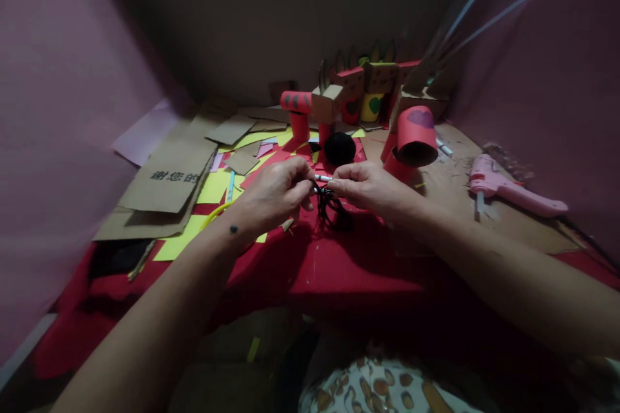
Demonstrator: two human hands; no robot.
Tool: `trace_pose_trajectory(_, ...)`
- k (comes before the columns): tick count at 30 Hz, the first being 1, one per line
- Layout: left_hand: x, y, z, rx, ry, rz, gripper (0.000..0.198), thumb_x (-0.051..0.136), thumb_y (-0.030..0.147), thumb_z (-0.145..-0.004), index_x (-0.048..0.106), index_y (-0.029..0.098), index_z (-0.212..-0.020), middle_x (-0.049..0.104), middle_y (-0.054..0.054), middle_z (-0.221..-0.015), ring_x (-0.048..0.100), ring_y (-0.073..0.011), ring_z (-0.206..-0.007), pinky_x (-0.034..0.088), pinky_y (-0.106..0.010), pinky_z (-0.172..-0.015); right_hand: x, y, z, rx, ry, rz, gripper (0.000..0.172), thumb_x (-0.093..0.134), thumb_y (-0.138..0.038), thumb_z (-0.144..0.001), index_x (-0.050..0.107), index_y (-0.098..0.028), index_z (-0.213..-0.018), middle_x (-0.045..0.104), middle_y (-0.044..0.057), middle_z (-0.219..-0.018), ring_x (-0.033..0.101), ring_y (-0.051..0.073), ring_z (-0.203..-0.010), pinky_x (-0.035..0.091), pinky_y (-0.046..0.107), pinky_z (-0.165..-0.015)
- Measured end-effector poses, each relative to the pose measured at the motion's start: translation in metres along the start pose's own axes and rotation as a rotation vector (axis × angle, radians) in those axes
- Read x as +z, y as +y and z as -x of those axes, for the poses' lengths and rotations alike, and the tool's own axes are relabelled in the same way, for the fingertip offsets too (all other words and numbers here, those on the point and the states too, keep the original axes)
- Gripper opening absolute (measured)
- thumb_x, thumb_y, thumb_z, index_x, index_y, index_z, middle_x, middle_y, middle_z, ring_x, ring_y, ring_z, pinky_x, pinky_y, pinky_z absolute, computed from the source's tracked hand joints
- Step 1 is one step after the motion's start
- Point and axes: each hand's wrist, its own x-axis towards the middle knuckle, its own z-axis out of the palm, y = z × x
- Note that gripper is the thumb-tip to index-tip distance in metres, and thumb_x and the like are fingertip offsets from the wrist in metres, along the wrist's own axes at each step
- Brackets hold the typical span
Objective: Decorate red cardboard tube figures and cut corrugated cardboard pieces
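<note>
A looped bundle of thin black cord [333,210] hangs between my two hands over the front of the table. My left hand [285,190] is closed, thumb and fingers pinching the cord on its left side. My right hand [363,186] pinches at the right side of the same bundle. A short, thin white piece [323,178] spans the gap between my fingertips; whether it belongs to the cord I cannot tell. Just behind my hands sits a round black object [340,150].
Cardboard sheets [159,174] and yellow paper [213,187] cover the left. Red paper-tube figures [303,103] and a red tube with a purple heart [417,132] stand behind. A pink glue gun [513,187] lies right on cardboard. Pink walls flank the red-covered table [339,264].
</note>
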Motion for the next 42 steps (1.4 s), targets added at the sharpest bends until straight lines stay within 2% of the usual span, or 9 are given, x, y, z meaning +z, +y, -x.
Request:
trace_pose_trajectory(13,-0.022,-0.003,0.006,-0.065,0.182,-0.050,0.009,0.054,0.015,-0.077,0.058,0.021,-0.071,0.062,0.000,-0.059,0.055,-0.0130,-0.050,0.045,-0.026,-0.048,-0.005,0.002,0.004,-0.065,0.033,0.033,0.029,0.059,-0.037,-0.085,0.052,-0.018,-0.064,0.038,-0.007,-0.052,0.032,0.008,-0.050,0.024,0.026,-0.050)
trace_pose_trajectory(16,-0.026,-0.009,0.008,-0.077,0.206,-0.057,0.010,0.053,0.015,-0.077,0.057,0.021,-0.069,0.061,0.000,-0.058,0.055,-0.0128,-0.050,0.044,-0.026,-0.049,-0.005,-0.003,0.013,-0.106,0.072,0.146,0.031,0.056,-0.036,-0.088,0.050,-0.018,-0.063,0.039,-0.006,-0.054,0.033,0.009,-0.052,0.026,0.026,-0.051)
trace_pose_trajectory(19,-0.026,-0.016,0.012,-0.071,0.182,-0.089,0.009,0.053,0.018,-0.078,0.057,0.021,-0.071,0.061,0.000,-0.059,0.055,-0.0131,-0.052,0.044,-0.026,-0.050,-0.004,-0.005,0.028,-0.218,0.122,0.340,0.032,0.053,-0.033,-0.092,0.046,-0.019,-0.064,0.043,-0.003,-0.060,0.039,0.011,-0.057,0.032,0.027,-0.055)
trace_pose_trajectory(22,-0.021,-0.020,0.015,-0.061,0.134,-0.177,0.010,0.052,0.021,-0.081,0.057,0.021,-0.073,0.062,0.001,-0.060,0.056,-0.0133,-0.055,0.043,-0.026,-0.054,-0.001,0.000,0.047,-0.397,0.147,0.518,0.023,0.047,-0.022,-0.094,0.048,-0.019,-0.071,0.055,0.004,-0.086,0.051,0.014,-0.073,0.043,0.030,-0.066)
trace_pose_trajectory(25,-0.014,-0.019,0.015,-0.038,0.090,-0.213,0.011,0.050,0.021,-0.083,0.056,0.021,-0.075,0.062,0.002,-0.061,0.057,-0.0130,-0.055,0.043,-0.025,-0.056,0.002,0.011,0.066,-0.485,0.234,0.650,0.016,0.047,-0.016,-0.093,0.049,-0.020,-0.078,0.052,0.009,-0.103,0.054,0.017,-0.085,0.047,0.032,-0.071)
trace_pose_trajectory(28,-0.007,-0.013,0.008,-0.034,0.052,-0.218,0.012,0.049,0.017,-0.083,0.055,0.021,-0.074,0.061,0.002,-0.060,0.056,-0.0130,-0.054,0.041,-0.025,-0.055,0.007,0.021,0.082,-0.470,0.331,0.708,0.015,0.047,-0.012,-0.092,0.048,-0.020,-0.080,0.047,0.007,-0.097,0.051,0.017,-0.084,0.048,0.032,-0.069)
trace_pose_trajectory(32,0.003,-0.004,-0.008,-0.113,0.014,-0.133,0.013,0.050,0.012,-0.081,0.054,0.021,-0.071,0.059,0.003,-0.058,0.053,-0.0128,-0.049,0.038,-0.025,-0.051,0.016,0.025,0.102,-0.431,0.421,0.696,0.016,0.047,-0.012,-0.093,0.047,-0.021,-0.079,0.043,0.005,-0.090,0.046,0.016,-0.078,0.045,0.030,-0.065)
trace_pose_trajectory(37,0.020,0.000,-0.027,-0.161,-0.026,-0.001,0.015,0.053,0.008,-0.077,0.053,0.020,-0.069,0.062,0.002,-0.053,0.057,-0.0134,-0.046,0.038,-0.023,-0.046,0.021,0.022,0.121,-0.360,0.454,0.615,0.017,0.048,-0.012,-0.093,0.047,-0.022,-0.079,0.042,0.003,-0.084,0.046,0.016,-0.072,0.043,0.028,-0.060)
trace_pose_trajectory(42,0.038,0.006,-0.034,-0.258,-0.100,0.245,0.021,0.046,0.004,-0.080,0.050,0.019,-0.066,0.061,0.002,-0.047,0.049,-0.0098,-0.032,0.035,-0.021,-0.036,0.020,0.014,0.134,-0.357,0.415,0.513,0.017,0.048,-0.012,-0.093,0.050,-0.022,-0.079,0.044,0.002,-0.080,0.049,0.014,-0.070,0.044,0.025,-0.060)
